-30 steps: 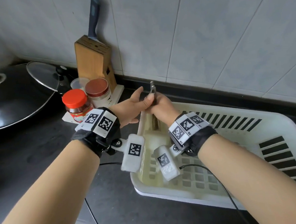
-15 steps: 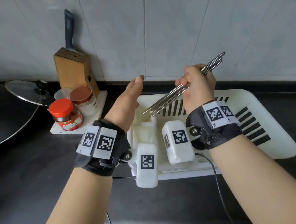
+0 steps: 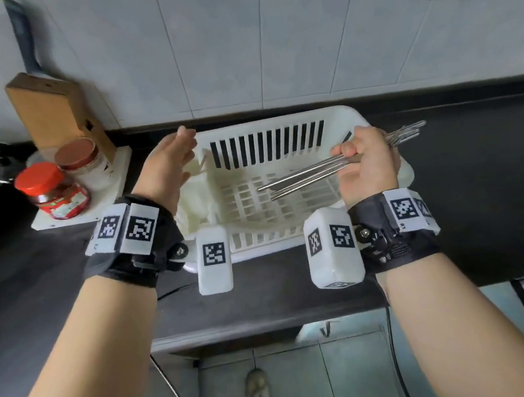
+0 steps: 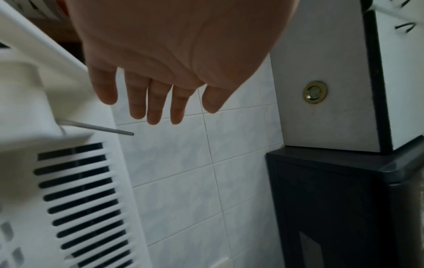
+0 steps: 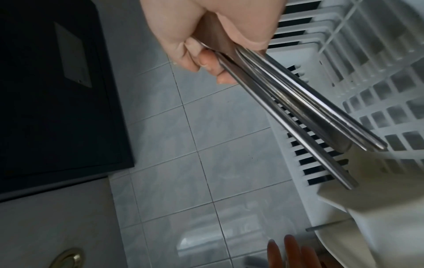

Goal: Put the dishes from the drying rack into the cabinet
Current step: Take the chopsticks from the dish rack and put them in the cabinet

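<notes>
My right hand (image 3: 362, 158) grips a bundle of several steel chopsticks (image 3: 302, 176) above the white plastic drying rack (image 3: 288, 242); the sticks (image 5: 298, 112) slant across the rack's floor, tips to the left. My left hand (image 3: 172, 160) hovers over the rack's left end with straight fingers (image 4: 156, 101) and holds nothing. A cream cutlery holder (image 3: 198, 199) sits in the rack's left part, and one thin metal stick (image 4: 98, 127) still pokes out of it. The rack's slotted back wall (image 4: 80, 195) stands against the tiled wall.
A wooden knife block (image 3: 53, 116) and two red-lidded jars (image 3: 51, 192) stand on a white board left of the rack. White cabinet doors (image 3: 265, 379) lie below the dark counter edge (image 3: 232, 329). A dark upper cabinet (image 4: 332, 208) hangs by the wall.
My right hand has pulled the chopsticks out of the holder and carried them rightward over the rack. My left hand let go of them and now hovers open.
</notes>
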